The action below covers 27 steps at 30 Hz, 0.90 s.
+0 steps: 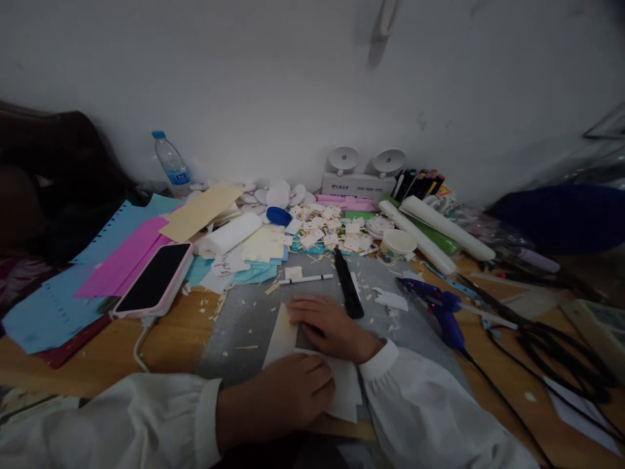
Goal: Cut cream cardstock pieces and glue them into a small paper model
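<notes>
A sheet of white paper [346,384], bent or folded, lies on the grey cutting mat [229,339] right in front of me. My right hand [332,326] rests across its upper part, fingers stretched to the left and thumb apart. Nearer to me, my left hand [283,391] is on the same paper, its fingers curled down at the paper and their tips partly hidden. Just beyond my right hand lie a black utility knife [347,283] and a white pen [306,279]. Small paper scraps are scattered over the mat.
A pink-cased phone [156,280] on a cable and coloured paper [127,254] lie left. Small cut pieces [317,228] are heaped behind. A blue glue gun [442,309] with its cord, white rolls [420,238] and a paper cup [398,244] stand right. A water bottle [170,163] stands at the wall.
</notes>
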Each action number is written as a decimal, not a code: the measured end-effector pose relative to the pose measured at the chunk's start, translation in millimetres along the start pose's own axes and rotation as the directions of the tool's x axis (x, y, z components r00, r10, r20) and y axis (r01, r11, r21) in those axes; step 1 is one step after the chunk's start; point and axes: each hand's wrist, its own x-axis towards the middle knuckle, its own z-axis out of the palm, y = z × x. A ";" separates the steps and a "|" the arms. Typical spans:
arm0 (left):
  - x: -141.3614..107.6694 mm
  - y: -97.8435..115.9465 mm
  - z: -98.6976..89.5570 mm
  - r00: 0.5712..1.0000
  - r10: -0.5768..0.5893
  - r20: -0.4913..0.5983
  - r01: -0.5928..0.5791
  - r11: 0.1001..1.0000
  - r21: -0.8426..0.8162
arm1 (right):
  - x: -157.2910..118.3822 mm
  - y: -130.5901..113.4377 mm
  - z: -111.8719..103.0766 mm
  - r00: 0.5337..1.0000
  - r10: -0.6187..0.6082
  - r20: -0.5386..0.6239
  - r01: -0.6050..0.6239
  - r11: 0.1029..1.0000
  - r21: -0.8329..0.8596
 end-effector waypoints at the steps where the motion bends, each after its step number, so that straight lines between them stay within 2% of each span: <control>1: -0.5 -1.7 -0.9 1.000 0.024 -0.003 -0.024 1.000 0.007 | -0.2 -0.2 -0.5 1.000 0.004 0.010 -0.005 1.000 0.006; 4: -1.8 -6.1 -4.7 0.996 0.090 -0.018 -0.090 0.996 0.004 | -1.3 -0.6 -3.5 0.999 0.017 0.045 -0.017 1.000 -0.011; 8: -4.1 -10.3 -11.2 0.991 0.131 -0.030 -0.132 0.991 -0.022 | -1.6 -1.7 -11.0 0.993 0.008 0.115 0.006 0.993 -0.120; 11: -9.8 -17.3 -24.9 0.991 0.130 -0.016 -0.131 0.990 -0.055 | -0.8 -4.4 -18.8 0.993 0.023 0.119 0.004 0.976 -0.216; 14: -21.3 -33.5 -44.4 0.992 0.114 0.045 -0.109 0.989 -0.104 | -1.0 -8.4 -28.3 0.984 0.122 0.126 -0.078 0.948 -0.310; 17: -37.4 -57.1 -56.9 0.993 0.016 0.117 0.001 0.990 -0.143 | -3.0 -11.6 -36.4 0.965 0.217 0.148 -0.151 0.919 -0.364; 21: -55.9 -81.6 -57.2 0.983 -0.124 0.138 0.148 0.972 -0.181 | -5.2 -12.8 -39.2 0.963 0.230 0.143 -0.166 0.918 -0.360; 25: -55.5 -83.9 -59.0 0.950 -0.199 0.240 0.249 0.947 -0.201 | -3.3 -13.6 -35.5 0.960 0.241 0.144 -0.181 0.924 -0.337; 27: -46.0 -80.0 -60.3 0.943 -0.230 0.243 0.281 0.938 -0.203 | -1.6 -14.3 -33.1 0.959 0.250 0.134 -0.197 0.926 -0.323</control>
